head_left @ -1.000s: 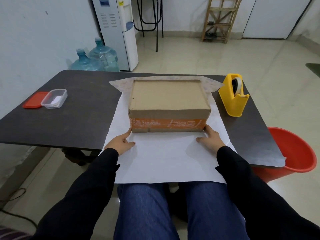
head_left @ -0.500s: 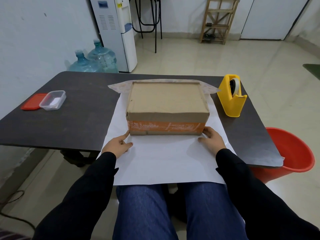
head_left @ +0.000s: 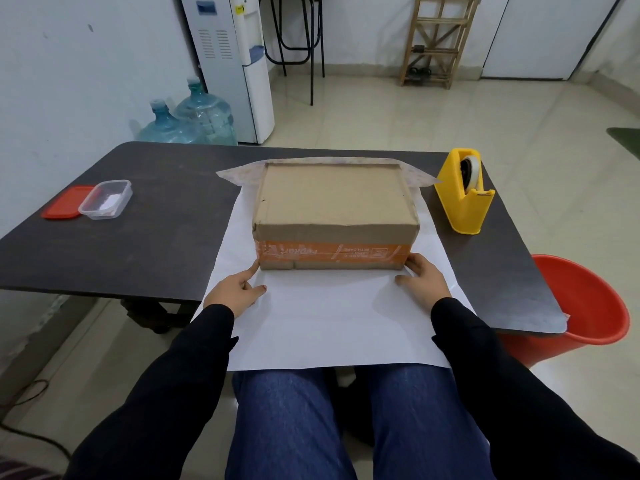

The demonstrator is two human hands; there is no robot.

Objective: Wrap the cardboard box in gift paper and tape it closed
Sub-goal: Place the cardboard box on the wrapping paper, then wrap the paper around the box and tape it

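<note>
Cardboard box [head_left: 334, 202] resting on white gift paper [head_left: 329, 327], just beyond both hands. Left hand [head_left: 239, 289] lies flat on the paper with fingers loosely extended, its index fingertip touching the box's near left corner; it holds nothing. Right hand [head_left: 420, 284] lies likewise at the near right corner, grasping nothing. Yellow tape dispenser [head_left: 464, 199] stands beyond the right hand, apart from the box.

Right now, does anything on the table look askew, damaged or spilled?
Nothing spilled. The cardboard box sits square on the gift paper, whose near edge overhangs the table. One oddity: the table's near right corner looks ragged, as if its surface is peeling.
</note>
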